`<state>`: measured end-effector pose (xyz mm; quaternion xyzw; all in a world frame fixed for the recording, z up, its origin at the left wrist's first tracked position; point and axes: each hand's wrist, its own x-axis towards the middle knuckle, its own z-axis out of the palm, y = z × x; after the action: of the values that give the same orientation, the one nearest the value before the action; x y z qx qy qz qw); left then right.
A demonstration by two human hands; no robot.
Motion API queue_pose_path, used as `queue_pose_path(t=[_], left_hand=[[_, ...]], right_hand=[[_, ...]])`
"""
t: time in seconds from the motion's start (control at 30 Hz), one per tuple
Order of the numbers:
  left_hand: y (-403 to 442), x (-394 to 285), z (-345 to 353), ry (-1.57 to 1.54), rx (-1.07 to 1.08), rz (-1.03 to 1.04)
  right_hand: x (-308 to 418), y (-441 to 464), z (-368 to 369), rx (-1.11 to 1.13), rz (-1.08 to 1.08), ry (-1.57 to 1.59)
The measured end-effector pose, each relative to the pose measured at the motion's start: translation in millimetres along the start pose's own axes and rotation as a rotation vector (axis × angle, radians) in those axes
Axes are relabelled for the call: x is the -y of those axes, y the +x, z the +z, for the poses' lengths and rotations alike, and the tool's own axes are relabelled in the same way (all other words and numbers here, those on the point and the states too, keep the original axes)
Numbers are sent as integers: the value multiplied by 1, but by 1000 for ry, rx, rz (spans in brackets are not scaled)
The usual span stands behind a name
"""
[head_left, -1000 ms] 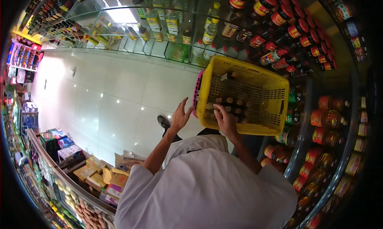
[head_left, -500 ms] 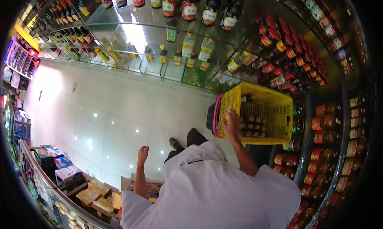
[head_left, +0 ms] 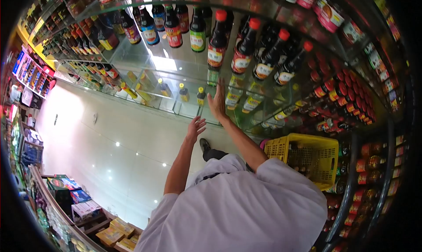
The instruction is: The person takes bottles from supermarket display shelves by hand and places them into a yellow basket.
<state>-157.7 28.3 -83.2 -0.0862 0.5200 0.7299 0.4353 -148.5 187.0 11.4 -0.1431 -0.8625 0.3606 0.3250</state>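
Observation:
My right hand point(head_left: 217, 103) reaches up at the front of a glass shelf point(head_left: 145, 70), fingers stretched and holding nothing. Just above its fingertips stands a dark sauce bottle point(head_left: 216, 45) with a red cap; whether I touch the shelf edge, I cannot tell. Lower and to the left, my left hand point(head_left: 195, 128) is raised with its fingers spread, also holding nothing. Close by it on the low shelf is a small yellow-capped bottle point(head_left: 201, 96). More dark bottles with red caps, such as one sauce bottle point(head_left: 245, 50), line the shelf to the right.
A yellow plastic crate point(head_left: 311, 157) stands on my right, beside racks of large bottles point(head_left: 368, 164). Red-lidded jars point(head_left: 347, 94) fill the corner shelf. Cardboard boxes point(head_left: 115, 231) lie at the lower left, beyond the tiled floor point(head_left: 118, 164).
My right hand has left the yellow crate's rim and risen to the glass shelf. My left hand has lifted forward and right. The view has shifted, bringing the upper bottles closer.

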Motion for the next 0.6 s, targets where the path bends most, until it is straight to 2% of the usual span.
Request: queue_pose_path(t=[0.1,0.2,0.23,0.33,0.4,0.47,0.53,0.6], left_hand=[[47,-51,25,90,55,4],[92,-79,24,122,73,17],[98,-88,29,98,47,12],[118,-112,41,78,79,-15],[126,-125,48,105,105,-13],[140,-131,49,160,213,-22],[150,-128,52,133,317,-12],[154,-122,51,102,384,-51]], right_hand=[[-13,62,19,-302,84,-44],[-43,103,34,-325,121,-70],[-54,117,35,-265,104,160],[-55,117,35,-349,158,62],[-41,116,24,-422,116,-12],[-31,114,17,-336,224,-52],[-32,111,22,-366,261,-159],[-20,102,18,-226,351,-84]])
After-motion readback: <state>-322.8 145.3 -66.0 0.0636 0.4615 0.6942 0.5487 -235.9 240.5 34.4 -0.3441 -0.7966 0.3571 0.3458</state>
